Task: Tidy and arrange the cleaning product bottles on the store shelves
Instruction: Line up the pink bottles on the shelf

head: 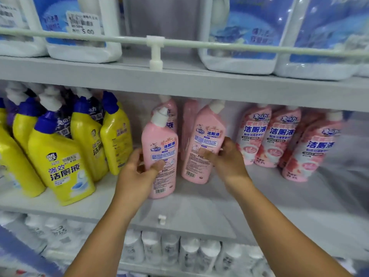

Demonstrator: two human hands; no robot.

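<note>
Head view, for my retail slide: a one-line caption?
Each hand, left and right, holds a pink bottle on the middle shelf.

Two pink bottles with white angled caps stand at the middle of the middle shelf [199,212], their back labels and barcodes facing out: the left pink bottle [160,156] is upright and held by the left hand [137,176], and the right pink bottle [201,144] leans to the right, held by the right hand [227,158]. To their right a cluster of pink front-facing bottles [283,136] stands further back on the same shelf, some tilted. To the left, yellow bottles with blue caps [60,156] lean rightward in a crowded group, with dark purple bottles [63,120] behind them.
</note>
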